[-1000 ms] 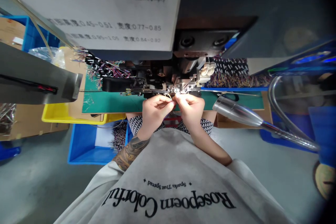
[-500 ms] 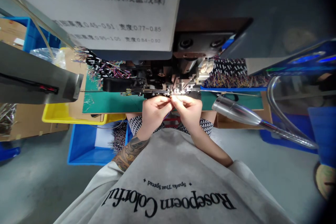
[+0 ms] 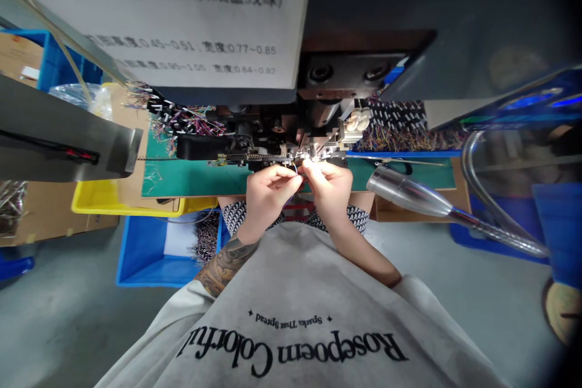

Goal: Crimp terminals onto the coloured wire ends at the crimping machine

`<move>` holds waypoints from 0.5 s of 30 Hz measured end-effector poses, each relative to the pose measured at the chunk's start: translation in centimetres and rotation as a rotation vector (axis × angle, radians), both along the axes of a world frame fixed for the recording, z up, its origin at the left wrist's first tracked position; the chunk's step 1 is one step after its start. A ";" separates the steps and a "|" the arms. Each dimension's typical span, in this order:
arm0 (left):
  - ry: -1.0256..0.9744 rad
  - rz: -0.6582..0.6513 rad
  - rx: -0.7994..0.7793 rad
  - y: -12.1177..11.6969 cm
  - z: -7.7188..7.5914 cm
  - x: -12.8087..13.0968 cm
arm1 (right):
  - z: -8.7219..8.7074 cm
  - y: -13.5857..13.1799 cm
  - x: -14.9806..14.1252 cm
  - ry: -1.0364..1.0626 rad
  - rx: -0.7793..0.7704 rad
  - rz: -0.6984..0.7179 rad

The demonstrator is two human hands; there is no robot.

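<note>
Thin wires (image 3: pixel 295 168) stick up from the pinched fingers of my left hand (image 3: pixel 269 193), just in front of the crimping machine's lit working point (image 3: pixel 313 148). My right hand (image 3: pixel 333 191) is closed in a pinch close beside it, fingertips at the front of the machine's metal tooling. What those fingertips hold is too small to make out. A strip of terminals (image 3: pixel 268 156) runs in from the left to the tooling. The lower ends of the wires are mostly hidden behind my hands.
Bundles of coloured wires lie left (image 3: pixel 195 121) and in a blue tray (image 3: pixel 422 154) right of the machine. A metal gooseneck lamp (image 3: pixel 400 191) reaches in from the right over the green mat (image 3: pixel 204 179). Blue (image 3: pixel 145 276) and yellow bins (image 3: pixel 95 197) stand at lower left.
My fingertips have parted slightly. The right ones have shifted a little right and up toward the tooling, and the wire ends in my left hand now show.
</note>
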State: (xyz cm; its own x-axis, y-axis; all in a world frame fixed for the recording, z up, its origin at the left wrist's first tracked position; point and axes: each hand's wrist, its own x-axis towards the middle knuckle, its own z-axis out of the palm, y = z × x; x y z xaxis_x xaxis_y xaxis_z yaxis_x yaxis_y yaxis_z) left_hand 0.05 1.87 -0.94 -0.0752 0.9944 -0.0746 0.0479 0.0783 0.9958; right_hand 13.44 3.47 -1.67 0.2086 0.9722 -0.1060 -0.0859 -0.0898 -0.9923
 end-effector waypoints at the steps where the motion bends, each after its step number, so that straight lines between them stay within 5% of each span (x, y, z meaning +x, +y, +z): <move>1: 0.004 0.003 -0.008 0.0 -0.1 0.0 | 0.0 0.0 0.0 0.006 -0.006 -0.002; 10: -0.023 0.016 -0.028 0.2 -0.5 0.2 | -0.3 -0.4 0.3 -0.055 0.014 0.091; 15: -0.027 -0.016 -0.040 0.0 -0.1 0.1 | -0.2 -0.6 0.3 -0.005 0.028 0.025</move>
State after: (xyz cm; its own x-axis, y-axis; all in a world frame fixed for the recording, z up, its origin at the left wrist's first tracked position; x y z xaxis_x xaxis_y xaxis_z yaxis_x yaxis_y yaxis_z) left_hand 0.14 1.83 -1.03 -0.0566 0.9916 -0.1159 0.0225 0.1173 0.9928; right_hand 13.79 2.88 -1.88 0.1846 0.9797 -0.0780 -0.0791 -0.0643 -0.9948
